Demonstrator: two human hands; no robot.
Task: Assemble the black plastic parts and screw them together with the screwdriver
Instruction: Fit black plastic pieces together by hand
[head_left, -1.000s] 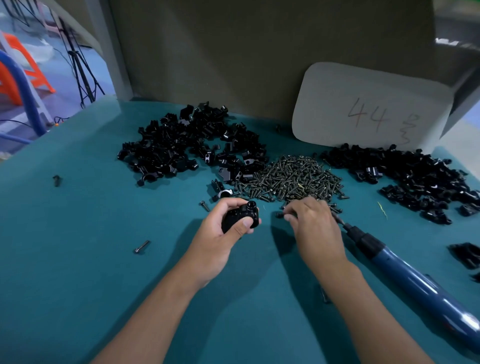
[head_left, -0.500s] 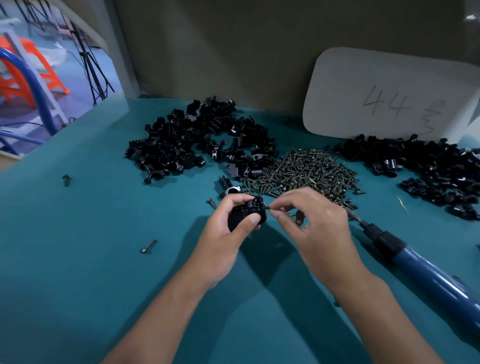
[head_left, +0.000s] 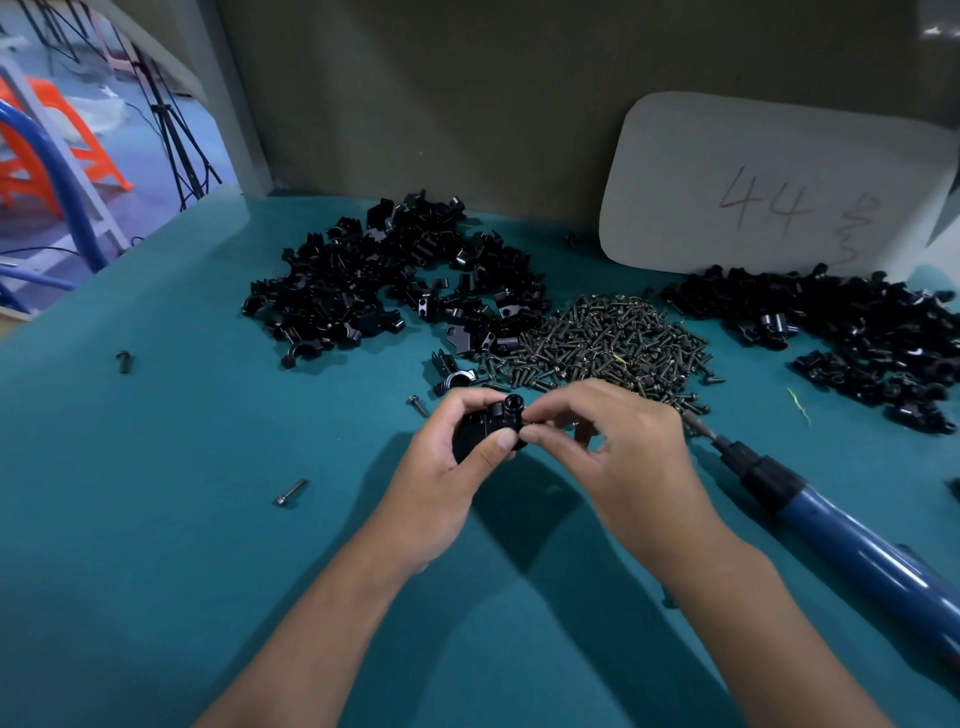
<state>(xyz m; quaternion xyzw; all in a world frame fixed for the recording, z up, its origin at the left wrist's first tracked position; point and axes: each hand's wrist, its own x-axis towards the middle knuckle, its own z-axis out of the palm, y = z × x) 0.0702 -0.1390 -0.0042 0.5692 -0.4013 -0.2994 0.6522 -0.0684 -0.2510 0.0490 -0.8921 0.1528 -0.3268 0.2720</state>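
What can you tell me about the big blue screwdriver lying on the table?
The screwdriver is a long, thick tool with a shiny blue body that looks like plastic, a black collar at the front, and a thin metal bit. It lies flat on the teal table, slanting from the lower right corner up toward the pile of screws, where its tip points. Neither hand touches it; the right hand is just beside the bit. Its back end runs out of the picture.

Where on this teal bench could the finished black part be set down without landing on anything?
Free: teal mat left of the left hand, apart from the loose screw, and the strip between both forearms. Crowded: the back, with the left parts pile, screw heap and right parts pile; the screwdriver blocks the right.
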